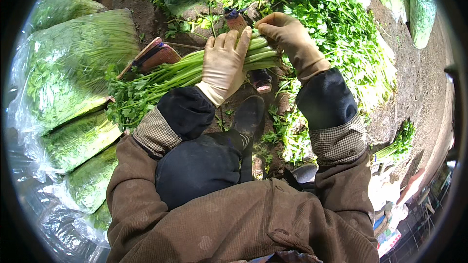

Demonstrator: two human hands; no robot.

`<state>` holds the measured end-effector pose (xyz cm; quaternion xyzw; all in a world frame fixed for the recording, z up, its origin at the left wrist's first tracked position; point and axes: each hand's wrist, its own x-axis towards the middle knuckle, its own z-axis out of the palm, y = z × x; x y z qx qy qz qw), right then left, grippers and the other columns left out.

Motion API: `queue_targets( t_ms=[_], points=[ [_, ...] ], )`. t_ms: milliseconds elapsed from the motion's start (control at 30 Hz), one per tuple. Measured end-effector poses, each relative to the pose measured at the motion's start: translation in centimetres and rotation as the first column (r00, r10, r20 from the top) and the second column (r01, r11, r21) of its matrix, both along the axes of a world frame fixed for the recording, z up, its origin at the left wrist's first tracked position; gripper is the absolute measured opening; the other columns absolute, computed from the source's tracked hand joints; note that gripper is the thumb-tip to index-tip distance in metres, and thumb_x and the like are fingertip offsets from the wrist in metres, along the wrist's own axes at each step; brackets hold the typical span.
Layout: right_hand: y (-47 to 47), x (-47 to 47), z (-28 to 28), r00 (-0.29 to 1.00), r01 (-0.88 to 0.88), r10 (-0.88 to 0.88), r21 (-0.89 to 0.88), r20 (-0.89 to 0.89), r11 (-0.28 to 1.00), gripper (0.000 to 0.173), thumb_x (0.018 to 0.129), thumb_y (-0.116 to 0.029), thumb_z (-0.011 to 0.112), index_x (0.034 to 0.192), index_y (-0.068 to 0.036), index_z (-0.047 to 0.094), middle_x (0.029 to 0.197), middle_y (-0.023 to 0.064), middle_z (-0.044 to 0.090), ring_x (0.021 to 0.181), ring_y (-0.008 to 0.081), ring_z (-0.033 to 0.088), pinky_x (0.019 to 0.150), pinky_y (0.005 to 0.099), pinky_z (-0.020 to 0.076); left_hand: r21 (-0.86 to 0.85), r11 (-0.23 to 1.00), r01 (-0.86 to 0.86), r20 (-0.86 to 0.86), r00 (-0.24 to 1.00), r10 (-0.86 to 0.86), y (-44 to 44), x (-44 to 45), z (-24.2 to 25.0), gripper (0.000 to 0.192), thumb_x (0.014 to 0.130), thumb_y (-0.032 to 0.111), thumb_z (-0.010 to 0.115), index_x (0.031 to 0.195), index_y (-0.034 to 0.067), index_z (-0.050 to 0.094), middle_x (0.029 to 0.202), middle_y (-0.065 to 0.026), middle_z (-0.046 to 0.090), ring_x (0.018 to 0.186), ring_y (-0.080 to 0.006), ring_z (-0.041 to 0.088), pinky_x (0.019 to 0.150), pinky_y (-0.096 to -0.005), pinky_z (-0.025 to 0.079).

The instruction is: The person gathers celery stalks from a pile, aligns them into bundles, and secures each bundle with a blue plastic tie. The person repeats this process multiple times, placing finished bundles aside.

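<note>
A bunch of celery [190, 66] lies crosswise in front of me, its leaves to the left and the thick stalk ends to the right. My left hand [226, 64], in a pale rubber glove, lies across the stalks and grips them from above. Close by the upper stalk ends is my right hand [283, 38], gloved too, with thumb and fingertips brought together. Whether anything is pinched between them is hidden. Under the bunch are reddish pieces of a support [161, 57] wrapped with dark blue strips.
Clear plastic bags packed with celery [84, 58] line the left side. A large heap of loose celery [336, 36] spreads at the upper right. A small bunch [396, 142] lies on the soil farther right. Leaf scraps [292, 135] litter the ground around my shoe [249, 115].
</note>
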<state>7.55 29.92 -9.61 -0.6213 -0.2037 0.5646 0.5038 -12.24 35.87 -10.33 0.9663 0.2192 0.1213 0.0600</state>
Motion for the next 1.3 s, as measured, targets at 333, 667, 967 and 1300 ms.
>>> queue_targets(
  t_ms=[333,667,967,1300],
  points=[
    [-0.1,0.5,1.3,0.747,-0.286,0.201,0.034,0.634,0.958,0.036,0.091,-0.036,0.070,0.103,-0.002,0.073,0.097,0.0116,0.072,0.089,0.0269,0.068,0.081,0.0383,0.0533,-0.104,0.995,-0.005,0.013,1.000,0.006,0.3,0.4,0.4,0.058,0.070,0.009,0.071,0.125,0.006,0.052,0.106,-0.0113,0.063,0.099,-0.0315,0.062,0.082,-0.0428,0.049],
    [-0.7,-1.9,4.1,0.007,-0.591,0.539,-0.432,0.842,0.682,0.084,0.070,-0.019,0.083,0.143,-0.003,0.045,0.125,0.0161,0.058,0.112,0.0354,0.061,0.091,0.0427,0.0542,-0.098,0.995,-0.001,-0.121,0.993,-0.010,0.9,0.2,-0.2,0.070,0.071,0.024,0.073,0.131,-0.001,0.048,0.113,-0.0168,0.060,0.105,-0.0335,0.060,0.089,-0.0437,0.050],
    [-1.0,-2.6,3.2,0.148,-0.503,0.503,-0.373,0.852,0.780,0.047,0.080,-0.008,0.071,0.124,-0.003,0.057,0.115,0.0189,0.063,0.108,0.0381,0.064,0.090,0.0449,0.0534,-0.284,0.953,-0.104,-0.434,0.900,-0.031,2.2,4.1,3.3,0.088,0.065,0.048,0.083,0.129,-0.001,0.048,0.119,-0.0206,0.059,0.110,-0.0355,0.061,0.097,-0.0437,0.050],
    [-9.7,0.9,-2.4,0.996,-0.043,0.031,0.149,0.079,0.988,0.110,0.081,-0.043,0.081,0.157,0.000,0.015,0.160,0.0267,0.024,0.146,0.0332,0.032,0.115,0.0406,0.0354,-0.305,0.918,-0.254,-0.423,0.900,0.108,0.8,3.8,2.7,0.079,0.062,0.035,0.085,0.126,0.000,0.053,0.121,-0.0204,0.057,0.116,-0.0357,0.058,0.100,-0.0399,0.049]
  ],
)
